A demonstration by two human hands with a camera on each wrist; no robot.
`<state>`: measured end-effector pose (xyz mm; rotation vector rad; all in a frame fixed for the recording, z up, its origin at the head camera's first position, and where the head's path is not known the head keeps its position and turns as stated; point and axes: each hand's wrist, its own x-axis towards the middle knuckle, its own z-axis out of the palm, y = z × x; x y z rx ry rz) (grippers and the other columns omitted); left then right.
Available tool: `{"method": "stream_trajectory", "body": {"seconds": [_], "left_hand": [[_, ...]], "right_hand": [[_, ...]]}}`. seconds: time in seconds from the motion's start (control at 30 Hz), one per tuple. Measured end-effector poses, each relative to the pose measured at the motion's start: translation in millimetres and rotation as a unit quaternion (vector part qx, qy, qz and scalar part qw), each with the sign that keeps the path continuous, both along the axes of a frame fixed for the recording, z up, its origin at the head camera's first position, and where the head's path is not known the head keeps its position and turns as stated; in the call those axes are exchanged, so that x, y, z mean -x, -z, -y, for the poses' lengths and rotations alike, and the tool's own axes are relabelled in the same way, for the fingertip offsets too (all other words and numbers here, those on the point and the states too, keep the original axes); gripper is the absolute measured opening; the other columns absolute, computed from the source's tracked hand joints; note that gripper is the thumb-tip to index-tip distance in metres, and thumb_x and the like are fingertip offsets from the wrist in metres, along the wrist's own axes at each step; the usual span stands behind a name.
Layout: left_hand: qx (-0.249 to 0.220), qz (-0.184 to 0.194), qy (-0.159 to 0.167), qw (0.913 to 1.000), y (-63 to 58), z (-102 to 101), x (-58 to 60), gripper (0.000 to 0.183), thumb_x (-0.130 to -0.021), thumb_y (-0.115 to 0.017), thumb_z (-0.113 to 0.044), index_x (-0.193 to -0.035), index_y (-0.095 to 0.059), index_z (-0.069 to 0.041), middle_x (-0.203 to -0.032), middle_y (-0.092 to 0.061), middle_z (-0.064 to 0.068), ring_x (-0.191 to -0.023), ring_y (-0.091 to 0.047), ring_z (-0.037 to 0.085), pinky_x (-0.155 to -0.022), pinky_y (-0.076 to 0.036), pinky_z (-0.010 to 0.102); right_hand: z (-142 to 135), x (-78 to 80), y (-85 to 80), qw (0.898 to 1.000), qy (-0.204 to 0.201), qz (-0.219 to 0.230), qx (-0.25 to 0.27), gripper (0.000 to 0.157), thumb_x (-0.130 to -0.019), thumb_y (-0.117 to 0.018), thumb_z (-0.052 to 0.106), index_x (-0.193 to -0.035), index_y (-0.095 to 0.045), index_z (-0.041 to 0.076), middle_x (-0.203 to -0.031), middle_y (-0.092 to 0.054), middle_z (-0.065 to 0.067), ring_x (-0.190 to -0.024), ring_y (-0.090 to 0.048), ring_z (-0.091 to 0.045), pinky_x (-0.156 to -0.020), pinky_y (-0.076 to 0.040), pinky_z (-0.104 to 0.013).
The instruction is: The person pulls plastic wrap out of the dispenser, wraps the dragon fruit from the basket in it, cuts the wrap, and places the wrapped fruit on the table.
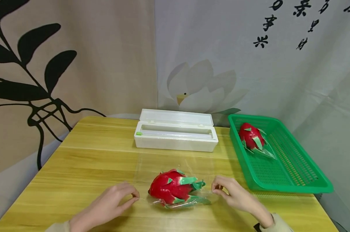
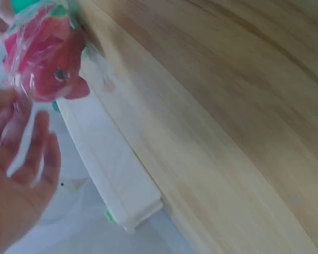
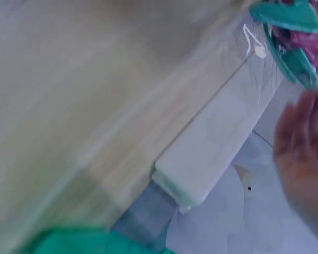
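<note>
A red dragon fruit point(image 1: 169, 187) with green scales lies on the table at the front, its leafy end to the right. Clear cling film point(image 1: 189, 203) runs beneath it and folds up over its near side. My left hand point(image 1: 112, 201) pinches the film's edge between thumb and forefinger, left of the fruit. On the other side, my right hand point(image 1: 234, 195) pinches the film near the leafy end. Shiny film covers the dragon fruit point(image 2: 45, 58) in the left wrist view, close to my left hand's fingers point(image 2: 34, 143). The right wrist view is blurred.
Behind the fruit stands a white cling film dispenser point(image 1: 175, 145) with its lid point(image 1: 176, 116) raised. A green basket point(image 1: 290, 187) at the right holds a second dragon fruit point(image 1: 251, 137) with film round it. A printed curtain point(image 1: 119, 64) hangs behind the wooden table point(image 1: 85, 161).
</note>
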<state>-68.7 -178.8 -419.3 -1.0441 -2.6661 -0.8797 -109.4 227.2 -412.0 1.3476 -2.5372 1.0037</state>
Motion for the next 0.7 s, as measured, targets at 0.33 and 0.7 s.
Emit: {"method": "stream_trajectory", "body": {"seconds": [0.33,0.7], "left_hand": [[-0.019,-0.088,-0.175,0.9804,5.7,-32,16.7,0.014,-0.075,-0.078,-0.009,-0.085,-0.071,-0.016,-0.084,-0.068,-0.007,-0.084,-0.059,0.007,-0.071,-0.055,0.023],[-0.085,-0.006,-0.200,0.9761,11.0,-55,32.3,0.012,-0.079,-0.073,-0.002,-0.089,-0.073,-0.007,-0.086,-0.072,0.005,-0.073,-0.067,0.010,-0.061,-0.051,0.010]], "right_hand": [[29,4.2,12.8,0.976,0.208,-0.029,0.051,0.019,-0.075,-0.070,-0.008,-0.078,-0.062,0.009,-0.072,-0.053,0.008,-0.064,-0.044,0.006,-0.051,-0.044,-0.016],[53,4.8,17.6,0.956,0.276,-0.044,0.093,0.021,-0.067,-0.073,-0.016,-0.076,-0.066,0.002,-0.074,-0.063,-0.003,-0.063,-0.062,-0.007,-0.056,-0.052,-0.012]]}}
